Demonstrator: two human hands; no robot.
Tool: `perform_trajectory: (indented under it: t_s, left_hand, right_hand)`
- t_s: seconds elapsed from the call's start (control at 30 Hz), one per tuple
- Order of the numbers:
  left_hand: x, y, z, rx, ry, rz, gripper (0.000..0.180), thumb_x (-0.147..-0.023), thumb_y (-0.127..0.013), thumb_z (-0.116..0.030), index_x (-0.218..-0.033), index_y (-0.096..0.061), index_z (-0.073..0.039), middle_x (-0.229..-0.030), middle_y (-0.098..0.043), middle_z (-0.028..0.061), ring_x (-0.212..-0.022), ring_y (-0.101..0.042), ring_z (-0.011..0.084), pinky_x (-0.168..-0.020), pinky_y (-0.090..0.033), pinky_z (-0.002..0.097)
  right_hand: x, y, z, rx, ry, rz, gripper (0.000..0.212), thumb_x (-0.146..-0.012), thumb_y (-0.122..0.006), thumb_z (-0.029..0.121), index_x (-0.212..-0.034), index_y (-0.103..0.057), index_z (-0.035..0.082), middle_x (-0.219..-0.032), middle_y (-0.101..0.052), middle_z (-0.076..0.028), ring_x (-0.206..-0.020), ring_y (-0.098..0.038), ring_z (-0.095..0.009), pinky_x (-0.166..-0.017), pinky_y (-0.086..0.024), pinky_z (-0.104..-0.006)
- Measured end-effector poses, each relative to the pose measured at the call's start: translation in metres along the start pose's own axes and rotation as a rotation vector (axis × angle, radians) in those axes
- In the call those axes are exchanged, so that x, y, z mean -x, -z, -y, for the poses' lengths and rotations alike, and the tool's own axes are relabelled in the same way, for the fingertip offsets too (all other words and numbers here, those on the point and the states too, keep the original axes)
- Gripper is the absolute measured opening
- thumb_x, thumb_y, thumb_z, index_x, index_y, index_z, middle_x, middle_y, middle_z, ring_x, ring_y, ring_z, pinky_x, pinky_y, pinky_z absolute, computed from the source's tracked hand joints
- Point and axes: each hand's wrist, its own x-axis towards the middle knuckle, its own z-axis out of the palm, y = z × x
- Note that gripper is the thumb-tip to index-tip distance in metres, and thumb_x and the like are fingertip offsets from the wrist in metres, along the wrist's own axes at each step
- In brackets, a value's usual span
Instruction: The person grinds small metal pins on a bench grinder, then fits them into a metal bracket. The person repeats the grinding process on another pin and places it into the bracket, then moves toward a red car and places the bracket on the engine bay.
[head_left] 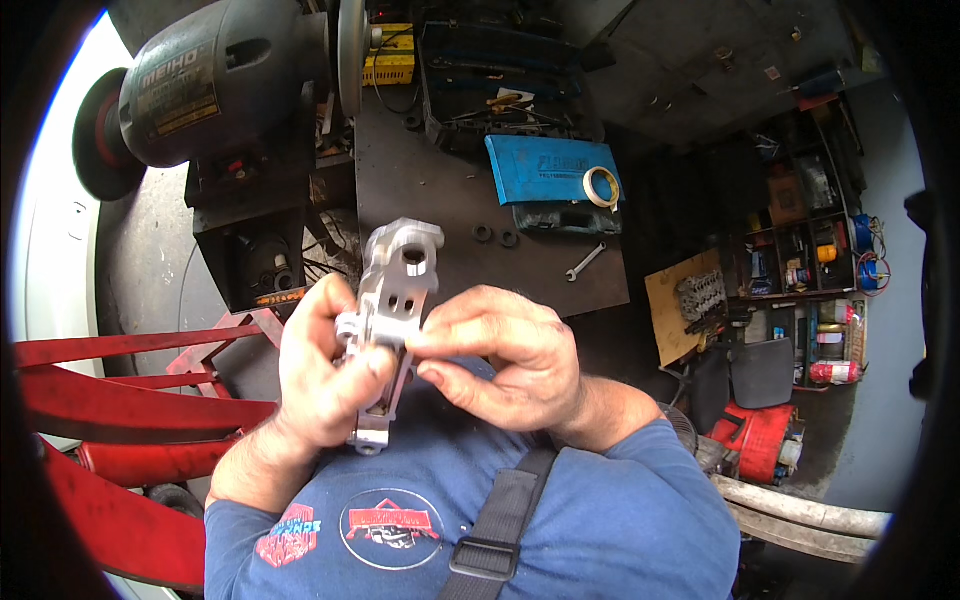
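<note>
In front of my chest I hold up a silver cast metal part (402,290) with a round hole at its top end and smaller holes in its side. My left hand (330,370) is closed around its left side, thumb pressed across the front. From the right, my right hand (510,355) reaches the part's right edge, its thumb and fingers bent in a pinch. Whether something small sits between those fingertips is hidden. Beyond the part, two dark rings (495,236) and a combination wrench (586,263) lie on the dark workbench (450,280).
A blue case (535,168) with a tape roll (602,187) lies farther back, near an open toolbox (440,130). At left stand a bench grinder (225,85) and a red metal frame (120,400). A cylinder head (702,297) rests on cardboard (668,310) at right.
</note>
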Motion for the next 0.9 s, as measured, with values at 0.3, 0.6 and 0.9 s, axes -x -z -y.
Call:
perform_trajectory:
  t_s: [0.3,0.6,0.9]
  left_hand:
    - [-0.009,0.003,0.005,0.475,0.353,0.101,0.039,-0.089,-0.062,-0.038,-0.101,-0.049,-0.003,-0.089,-0.065,0.0144,-0.073,-0.068,0.0175,-0.06,-0.055,0.025]
    - [-0.013,0.003,0.01,0.513,0.484,0.076,0.043,-0.09,-0.054,-0.042,-0.106,-0.056,-0.002,-0.075,-0.064,0.0125,-0.061,-0.064,0.0165,-0.052,-0.053,0.0238]
    - [-0.018,0.006,0.015,0.449,0.507,0.097,0.047,-0.088,-0.057,-0.045,-0.103,-0.058,-0.001,-0.071,-0.061,0.0099,-0.055,-0.059,0.014,-0.049,-0.048,0.023]
  right_hand:
    - [0.004,0.0,-0.008,-0.103,-0.168,-0.074,0.028,-0.081,-0.068,-0.003,-0.109,-0.066,0.0,-0.089,-0.066,-0.01,-0.082,-0.064,-0.018,-0.072,-0.054,-0.0276]
    - [0.007,0.004,-0.011,-0.077,-0.167,-0.006,0.031,-0.081,-0.071,-0.004,-0.111,-0.066,-0.002,-0.094,-0.064,-0.012,-0.083,-0.064,-0.016,-0.074,-0.054,-0.0271]
    - [0.007,0.002,-0.016,-0.083,-0.156,-0.003,0.031,-0.081,-0.069,-0.002,-0.112,-0.065,0.001,-0.088,-0.065,-0.008,-0.081,-0.062,-0.017,-0.072,-0.052,-0.0295]
